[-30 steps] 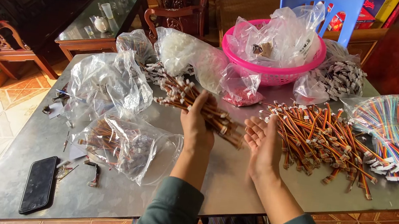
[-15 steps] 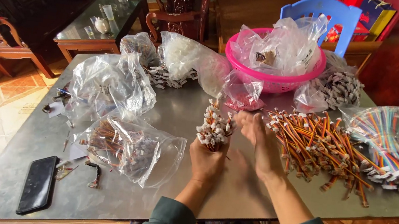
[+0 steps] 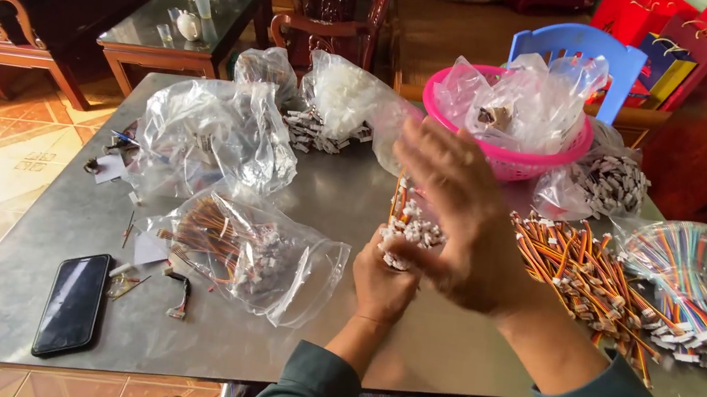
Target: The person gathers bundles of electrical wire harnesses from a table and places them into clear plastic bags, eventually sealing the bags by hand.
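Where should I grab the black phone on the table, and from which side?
Take the black phone by its two long edges, coming straight down from above. It lies flat, screen up, near the front left corner of the metal table, so only its thin sides offer a pinch. The small loose bits beside its right edge may crowd a finger there.

A grey metal table point(image 3: 280, 344) carries clear plastic bags point(image 3: 221, 136) of wire connectors, a pink basket point(image 3: 504, 159), loose orange wire bundles point(image 3: 585, 274), rainbow ribbon cables point(image 3: 696, 289) (partly bagged), and a black phone point(image 3: 73, 303).
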